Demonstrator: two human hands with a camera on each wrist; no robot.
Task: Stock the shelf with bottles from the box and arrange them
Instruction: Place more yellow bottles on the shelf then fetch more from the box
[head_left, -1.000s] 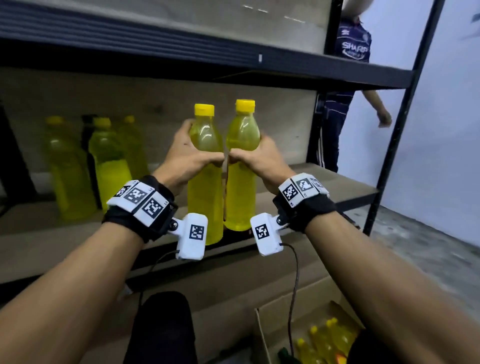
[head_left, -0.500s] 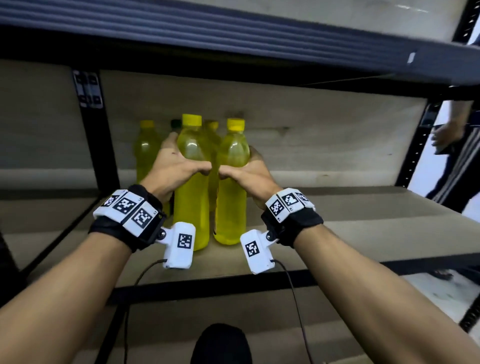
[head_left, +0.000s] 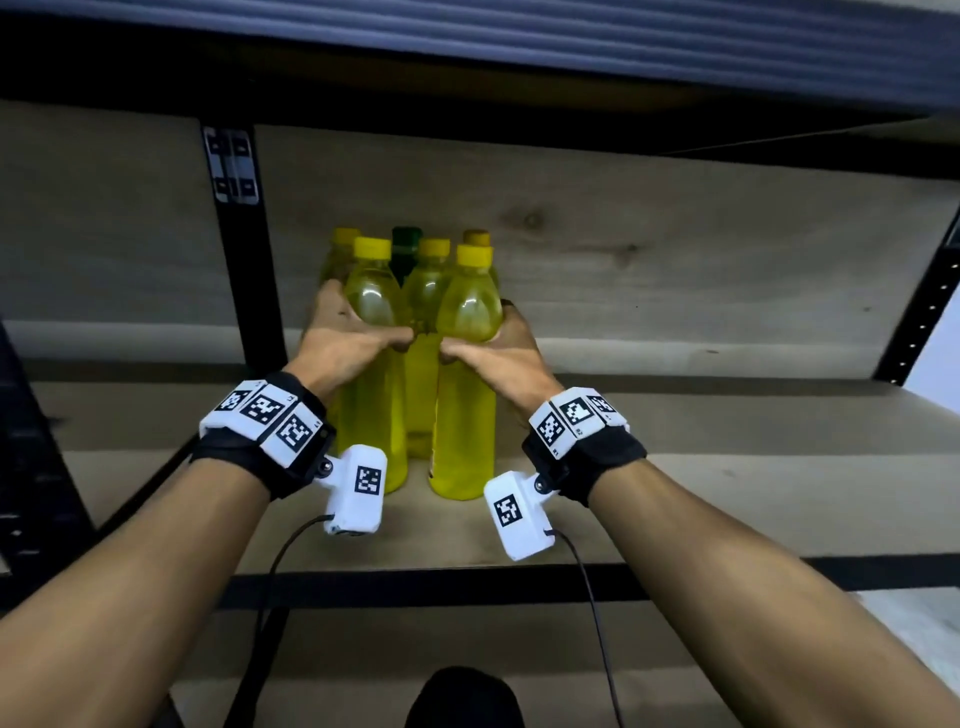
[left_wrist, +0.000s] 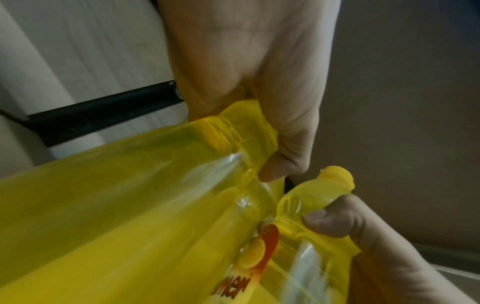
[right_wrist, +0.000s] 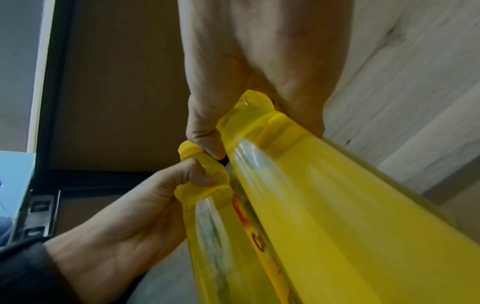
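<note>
Our left hand (head_left: 343, 343) and right hand (head_left: 506, 353) each wrap a clear plastic bottle of yellow drink, left bottle (head_left: 375, 374) and right bottle (head_left: 465, 395), upright mid-shelf (head_left: 727, 467) near its front edge; pushing back carelessly could topple the rear bottles (head_left: 426, 260).

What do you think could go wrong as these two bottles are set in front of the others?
The left bottle and right bottle stand tight against the back bottles; pushing further could topple those. Each hand, left hand and right hand, has its grip high up, so a base could tip.
</note>
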